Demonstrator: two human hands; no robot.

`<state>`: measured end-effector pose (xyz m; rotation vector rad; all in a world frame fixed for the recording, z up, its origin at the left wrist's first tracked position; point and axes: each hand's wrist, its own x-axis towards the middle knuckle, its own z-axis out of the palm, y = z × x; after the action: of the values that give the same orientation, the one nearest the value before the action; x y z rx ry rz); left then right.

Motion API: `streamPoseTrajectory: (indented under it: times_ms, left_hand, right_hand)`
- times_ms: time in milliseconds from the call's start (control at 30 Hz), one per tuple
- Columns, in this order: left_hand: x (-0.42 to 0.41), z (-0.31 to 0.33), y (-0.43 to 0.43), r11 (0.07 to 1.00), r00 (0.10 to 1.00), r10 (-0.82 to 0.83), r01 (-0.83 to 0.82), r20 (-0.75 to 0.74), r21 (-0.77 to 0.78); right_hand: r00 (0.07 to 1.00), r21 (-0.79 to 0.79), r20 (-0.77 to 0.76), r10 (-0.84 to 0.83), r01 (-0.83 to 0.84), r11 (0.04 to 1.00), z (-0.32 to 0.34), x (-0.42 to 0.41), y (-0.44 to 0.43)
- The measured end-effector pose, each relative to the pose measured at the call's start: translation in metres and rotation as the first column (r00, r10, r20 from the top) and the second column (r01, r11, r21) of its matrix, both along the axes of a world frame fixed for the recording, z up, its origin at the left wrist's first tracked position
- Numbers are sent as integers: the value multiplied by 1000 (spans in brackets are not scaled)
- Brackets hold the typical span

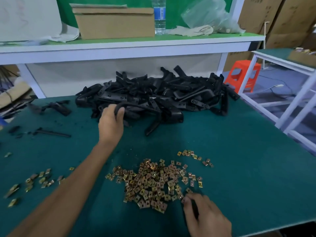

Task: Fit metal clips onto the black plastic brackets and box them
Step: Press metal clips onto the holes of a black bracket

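Observation:
A big heap of black plastic brackets (159,96) lies at the back of the green table. My left hand (111,124) reaches to the heap's near left side, its fingers curled around the curved end of one black bracket (119,106). A spread pile of brass-coloured metal clips (153,182) lies near the front. My right hand (205,214) rests at the pile's right edge, fingertips pinched at a clip (185,197); whether the clip is lifted is unclear.
A cardboard box (114,23), a water bottle (159,16), cloths and a plastic bag stand on the upper shelf (130,47). Loose clips (39,178) and black scraps (53,132) lie on the left. The table's right edge (282,134) drops off beside a white frame and an orange stool (242,74).

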<state>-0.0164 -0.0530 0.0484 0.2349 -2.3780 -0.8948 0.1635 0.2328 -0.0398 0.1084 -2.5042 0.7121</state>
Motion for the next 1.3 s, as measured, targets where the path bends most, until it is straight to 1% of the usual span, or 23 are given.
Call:
streamPoseTrajectory:
  times_ms: [33,100,167,200,267,333,367,400,467,500,567,633,667,700,767,800,833,867,933,1033,1100,1200,1300]
  left_hand:
    - [12,11,3,999,999,-25,26,-46,41]
    - [41,31,12,992,990,-57,70,-127,105]
    - [75,46,20,990,983,-82,99,-165,100]
    - [91,51,25,991,983,-109,119,-150,63]
    - [121,54,33,983,984,-177,175,-32,-57]
    - [143,47,44,962,964,-227,243,137,-121]
    - [151,42,50,954,944,-256,282,209,-103]
    - [156,36,56,946,921,-297,320,252,-57]
    - [160,25,67,923,884,-382,381,268,59]
    - [159,21,71,915,875,-402,396,268,78]
    - [152,13,76,903,859,-429,417,279,106]
    - [142,5,77,884,837,-463,411,291,225]
    - [137,-1,76,889,843,-447,384,299,249]
    - [131,-7,74,911,864,-405,355,299,210]
    - [119,-25,69,945,899,-301,327,317,-30]
    - [115,-33,67,933,893,-250,326,374,-153]
    - [111,-41,66,919,873,-195,322,447,-228]
    - [108,-48,66,908,845,-154,325,513,-263]
    - [106,-60,67,899,815,-118,331,568,-287]
    - [104,-68,66,916,861,-117,286,495,-281]
    - [104,-69,64,927,887,-117,259,447,-270]
    - [104,-70,62,932,926,-84,204,367,-299]
    - [104,-69,59,926,930,-59,186,362,-329]
  right_hand:
    - [1000,2,20,-3,3,1000,0,2,1]
    - [998,-50,57,23,-20,999,1,7,2]
    - [995,-203,99,28,-7,979,6,10,3]
    - [994,-297,105,25,8,955,10,12,3]
    - [999,-451,32,13,3,893,18,17,2]
    - [999,-501,-14,47,-48,864,28,22,-3]
    - [994,-459,-12,107,-101,883,32,24,-6]
    - [984,-366,9,176,-160,917,38,26,-11]
    - [965,-124,69,253,-243,962,42,22,-23]
    - [960,-65,103,259,-254,965,41,20,-30]
    - [963,-87,152,222,-211,974,35,18,-39]
    - [974,-147,132,184,-164,975,26,17,-39]
    - [980,-180,113,164,-142,973,23,17,-37]
    - [984,-230,105,146,-119,966,21,17,-35]
    - [986,-320,107,126,-86,943,19,18,-33]
    - [987,-340,104,126,-84,937,18,19,-33]
    - [987,-340,97,130,-90,936,18,19,-34]
    - [988,-328,84,131,-97,940,19,19,-35]
    - [989,-296,81,124,-95,950,22,19,-36]
    - [985,-264,114,127,-93,960,24,19,-37]
    - [984,-271,123,130,-92,958,22,19,-38]
    - [983,-285,122,140,-100,953,19,18,-36]
    - [980,-287,123,154,-114,951,18,17,-36]
